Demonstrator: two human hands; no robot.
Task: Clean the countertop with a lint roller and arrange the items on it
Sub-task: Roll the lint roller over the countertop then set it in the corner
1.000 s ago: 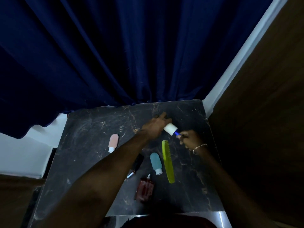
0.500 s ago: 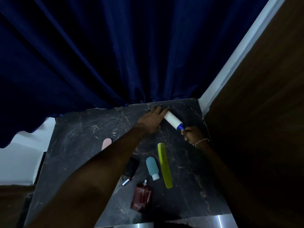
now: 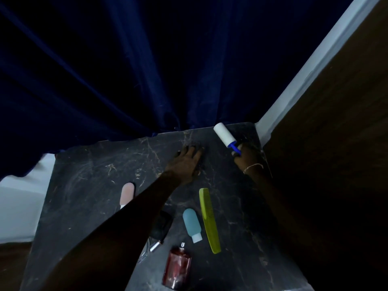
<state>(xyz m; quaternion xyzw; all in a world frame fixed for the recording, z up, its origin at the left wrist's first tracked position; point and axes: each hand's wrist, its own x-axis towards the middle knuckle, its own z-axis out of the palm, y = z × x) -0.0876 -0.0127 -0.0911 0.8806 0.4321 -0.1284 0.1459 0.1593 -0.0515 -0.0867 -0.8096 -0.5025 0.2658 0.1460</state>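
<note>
The dark marble countertop (image 3: pixel 88 181) fills the lower view. My right hand (image 3: pixel 246 157) grips the blue handle of the lint roller (image 3: pixel 223 134), whose white roll lies at the far right corner of the top. My left hand (image 3: pixel 186 162) rests flat on the marble left of the roller, fingers spread, holding nothing. Nearer me lie a green comb (image 3: pixel 209 219), a teal bottle (image 3: pixel 192 224), a red perfume bottle (image 3: pixel 177 269) and a pink bottle (image 3: pixel 127 194). A black object (image 3: pixel 162 226) is partly hidden under my left forearm.
A dark blue curtain (image 3: pixel 126 70) hangs along the far edge of the countertop. A wooden panel (image 3: pixel 336 143) with a pale trim strip (image 3: pixel 298 76) borders the right side. A white surface (image 3: pixel 19 202) lies to the left.
The roller has moved away from me toward the far right corner. My left hand has let go of the roll and now lies flat on the marble.
</note>
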